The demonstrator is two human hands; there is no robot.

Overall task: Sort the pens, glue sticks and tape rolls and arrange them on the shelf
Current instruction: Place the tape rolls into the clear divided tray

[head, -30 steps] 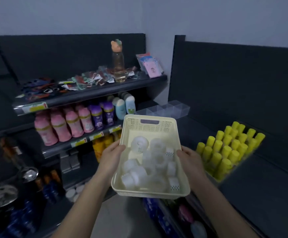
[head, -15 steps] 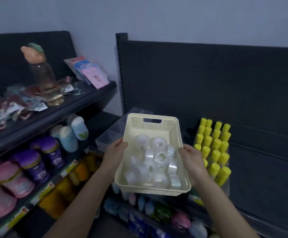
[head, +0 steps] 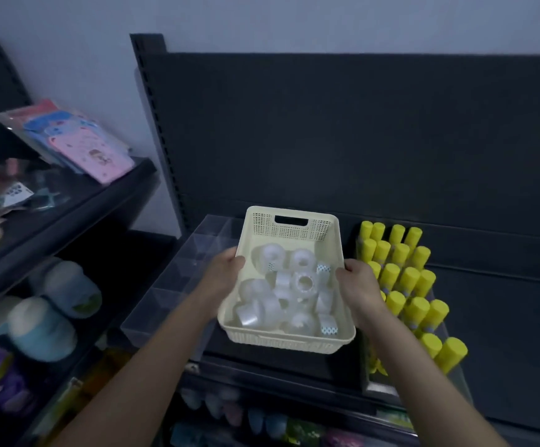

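While both hands (head: pixel 226 272) (head: pixel 357 280) clamp its rims, the perforated basket (head: pixel 289 341) (cream plastic) holds clear tape rolls (head: pixel 302 282).

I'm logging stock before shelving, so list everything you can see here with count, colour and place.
basket: one, cream, held over the dark shelf
tape rolls: a dozen or so, clear, loose in the basket
glue sticks: about two dozen, yellow, upright right of the basket
divider tray: one, clear, left of the basket
pink packets: several, left upper shelf
capped bottles: several, blue, left lower shelf
left hand: on the basket's left rim
right hand: on its right rim
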